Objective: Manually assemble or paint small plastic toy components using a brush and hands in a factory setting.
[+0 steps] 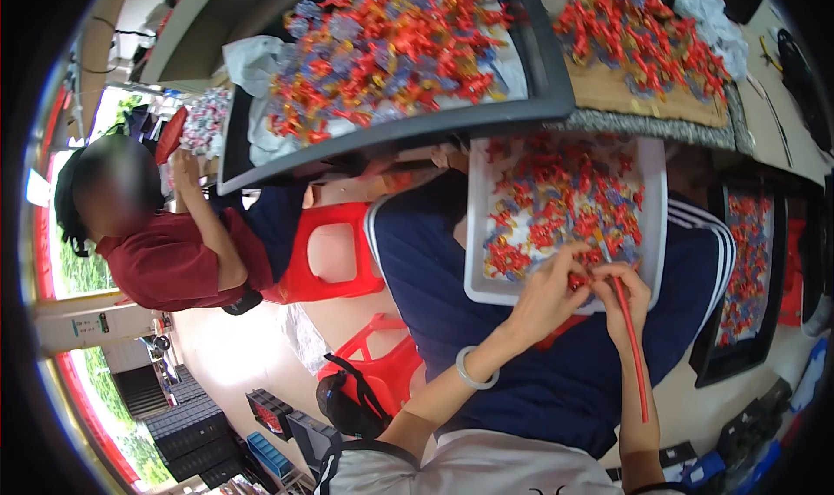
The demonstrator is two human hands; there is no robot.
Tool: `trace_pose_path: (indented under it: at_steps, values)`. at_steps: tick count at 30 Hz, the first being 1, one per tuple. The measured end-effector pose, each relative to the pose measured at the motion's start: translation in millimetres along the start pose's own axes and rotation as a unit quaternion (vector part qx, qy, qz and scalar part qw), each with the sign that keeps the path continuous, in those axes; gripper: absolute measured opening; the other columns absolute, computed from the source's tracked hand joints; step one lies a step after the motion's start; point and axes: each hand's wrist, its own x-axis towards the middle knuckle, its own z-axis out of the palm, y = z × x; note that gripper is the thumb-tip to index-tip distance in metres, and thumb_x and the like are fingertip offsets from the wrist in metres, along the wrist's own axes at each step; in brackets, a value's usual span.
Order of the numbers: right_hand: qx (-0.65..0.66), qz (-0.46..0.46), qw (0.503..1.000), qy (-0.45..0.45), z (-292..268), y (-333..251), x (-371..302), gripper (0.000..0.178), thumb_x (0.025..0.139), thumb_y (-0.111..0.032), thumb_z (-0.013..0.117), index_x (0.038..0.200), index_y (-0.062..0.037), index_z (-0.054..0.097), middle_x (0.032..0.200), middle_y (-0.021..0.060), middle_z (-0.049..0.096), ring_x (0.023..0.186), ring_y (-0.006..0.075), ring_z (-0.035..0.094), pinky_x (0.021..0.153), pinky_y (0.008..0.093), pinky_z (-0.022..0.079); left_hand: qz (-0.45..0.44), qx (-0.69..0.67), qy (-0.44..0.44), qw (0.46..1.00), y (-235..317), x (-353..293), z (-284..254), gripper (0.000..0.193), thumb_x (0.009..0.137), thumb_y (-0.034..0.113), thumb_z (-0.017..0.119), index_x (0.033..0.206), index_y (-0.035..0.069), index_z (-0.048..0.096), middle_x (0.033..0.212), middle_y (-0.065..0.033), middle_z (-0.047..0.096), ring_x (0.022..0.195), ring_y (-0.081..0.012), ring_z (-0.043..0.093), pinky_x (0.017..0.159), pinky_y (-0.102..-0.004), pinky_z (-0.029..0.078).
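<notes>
My left hand (547, 288) is closed, pinching a small red figurine (577, 280) between thumb and fingers. A thin paintbrush with a long red handle (632, 356) is gripped in my right hand (624, 293). Its tip points up and away over the tray, close to the left fingers, and its handle runs back along my right forearm. Both hands are above the near edge of a white plastic tray (476, 234) resting on my lap. Inside lie many small red, amber and violet-grey figurines (565, 204). The figurine's details are too small to make out.
Ahead, a large black tray (547, 69) is heaped with similar pieces, beside a board with another pile (643, 39). A further black tray (708, 356) stands low at right. At left a person in dark red (187, 260) sits near red stools (334, 243); a black bag (347, 404) lies closer.
</notes>
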Motion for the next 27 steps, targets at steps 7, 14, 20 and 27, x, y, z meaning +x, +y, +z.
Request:
trace_pose_path:
  at_steps: [7,14,20,27]
  values:
    - [0.291,0.157,0.923,0.195,20.6,-2.5,-18.4,0.010,0.091,0.003,0.059,0.101,-0.0002,0.060,0.084,0.0049,0.063,0.074,0.0118,0.061,0.073,0.0251,0.049,-0.028,-0.258,0.095,0.961,0.6,-23.1,8.7,0.089,0.070,-0.006,0.079,0.144,0.006,0.031,0.141,-0.0134,0.041,0.120,-0.0231,0.052,0.095,-0.0361,0.049]
    - [0.283,0.114,0.928,0.212,28.9,-17.6,-33.1,0.013,0.089,0.000,0.065,0.101,-0.0013,0.058,0.091,0.0045,0.063,0.084,0.0104,0.060,0.077,0.0239,0.049,-0.086,-0.391,0.032,0.916,-3.1,-32.1,17.6,0.078,0.080,-0.018,0.063,0.145,0.005,0.027,0.129,-0.0156,0.050,0.121,-0.0255,0.054,0.099,-0.0356,0.050]
    - [0.185,0.121,0.967,0.123,-1.3,-20.6,-32.4,0.013,0.092,-0.002,0.062,0.105,0.0010,0.060,0.097,0.0069,0.066,0.088,0.0109,0.062,0.081,0.0233,0.049,-0.115,-0.471,-0.038,0.874,-9.3,-30.1,5.3,0.071,0.080,-0.016,0.065,0.138,0.005,0.030,0.130,-0.0170,0.051,0.119,-0.0269,0.056,0.097,-0.0360,0.051]
    - [0.087,0.029,0.992,0.082,-22.9,-58.1,-35.1,0.028,0.096,-0.015,0.059,0.118,0.0028,0.063,0.092,0.0101,0.068,0.086,0.0162,0.065,0.077,0.0250,0.051,-0.092,-0.481,-0.005,0.872,-3.5,-27.1,8.9,0.064,0.078,-0.020,0.064,0.126,0.007,0.031,0.130,-0.0196,0.050,0.118,-0.0356,0.057,0.096,-0.0387,0.053]
